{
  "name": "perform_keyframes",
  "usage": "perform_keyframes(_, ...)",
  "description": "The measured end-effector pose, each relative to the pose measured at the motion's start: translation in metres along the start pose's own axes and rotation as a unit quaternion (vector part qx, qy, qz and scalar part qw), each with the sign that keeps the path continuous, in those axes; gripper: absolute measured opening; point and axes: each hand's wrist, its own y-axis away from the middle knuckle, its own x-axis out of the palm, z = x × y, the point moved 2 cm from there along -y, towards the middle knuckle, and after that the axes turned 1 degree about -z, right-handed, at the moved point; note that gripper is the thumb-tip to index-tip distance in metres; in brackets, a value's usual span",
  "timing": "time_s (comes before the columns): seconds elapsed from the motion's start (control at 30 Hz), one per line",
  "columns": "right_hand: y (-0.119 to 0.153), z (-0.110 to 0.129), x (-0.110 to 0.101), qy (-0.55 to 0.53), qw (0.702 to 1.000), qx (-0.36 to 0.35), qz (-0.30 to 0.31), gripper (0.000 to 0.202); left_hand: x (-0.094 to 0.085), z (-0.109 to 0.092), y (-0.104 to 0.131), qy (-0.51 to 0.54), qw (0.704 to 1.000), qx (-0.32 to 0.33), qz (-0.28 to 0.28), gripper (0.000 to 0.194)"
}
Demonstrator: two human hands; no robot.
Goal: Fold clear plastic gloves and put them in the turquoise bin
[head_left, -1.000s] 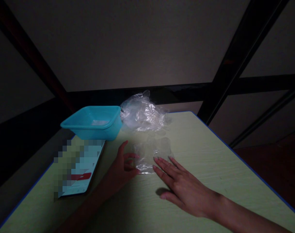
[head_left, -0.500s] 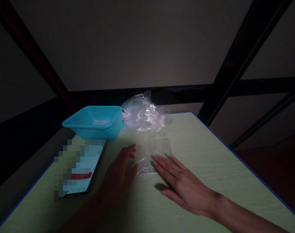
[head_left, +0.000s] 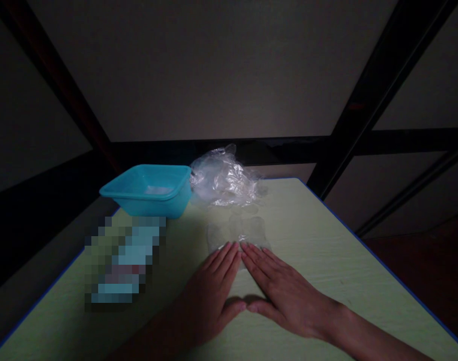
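Note:
A thin, clear plastic piece (head_left: 238, 230), with rounded lobes at its far side like a disposable glove, lies flat on the table. My left hand (head_left: 213, 291) rests palm down with straight fingers, its fingertips over the near left part of the plastic. Mirroring it, my right hand (head_left: 279, 283) lies flat with its fingertips on the near right part. The two index fingertips almost meet, and the thumbs are close to touching. Both hands are open; the plastic's near edge is mostly hidden under the fingers.
At the back left stands a turquoise plastic basin (head_left: 157, 203) with something pale inside. Beside it is a crumpled heap of clear plastic (head_left: 224, 180). A blurred-out phone-like thing (head_left: 127, 265) lies left of my hands. The table (head_left: 326, 250) has a blue edge; a wall rises behind.
My left hand has moved right and turned palm down, laying its fingers flat on the plastic. My right hand has stayed nearly in place.

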Motion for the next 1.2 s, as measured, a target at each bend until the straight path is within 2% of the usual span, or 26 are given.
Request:
perform_keyframes(0.2, 0.006, -0.007, 0.0, 0.007, 1.0, 0.01, 0.01, 0.076, 0.006, 0.001, 0.002, -0.023, 1.0, -0.005, -0.012, 0.072)
perform_keyframes(0.43, 0.007, -0.02, -0.014, 0.035, 0.999, 0.001, 0.036, 0.08, -0.005, -0.003, -0.003, -0.02, 0.999, -0.013, 0.021, 0.068)
perform_keyframes(0.53, 0.005, -0.025, -0.023, 0.055, 0.998, -0.018, -0.005, 0.068, -0.007, -0.003, -0.003, -0.028, 0.999, -0.014, 0.038, 0.068)
perform_keyframes(0.67, 0.003, -0.03, -0.03, 0.061, 0.992, -0.037, -0.104, 0.044, -0.004, -0.002, 0.006, -0.044, 0.998, -0.011, 0.052, 0.069)
perform_keyframes(0.8, 0.005, -0.03, -0.029, 0.055, 0.981, -0.046, -0.179, 0.034, -0.002, -0.005, 0.016, -0.048, 0.999, 0.009, 0.019, 0.074)
perform_keyframes(0.9, 0.001, -0.025, -0.025, 0.04, 0.976, -0.051, -0.206, 0.031, -0.008, -0.005, 0.015, -0.058, 0.998, 0.002, -0.014, 0.065)
perform_keyframes(1.03, -0.012, -0.016, -0.018, 0.021, 0.98, -0.039, -0.194, 0.033, -0.017, 0.004, 0.001, -0.079, 0.994, -0.06, -0.054, 0.045)
perform_keyframes(1.2, -0.025, -0.011, -0.012, 0.038, 0.99, -0.026, -0.134, 0.042, -0.012, 0.013, -0.013, -0.08, 0.991, -0.08, -0.07, 0.042)
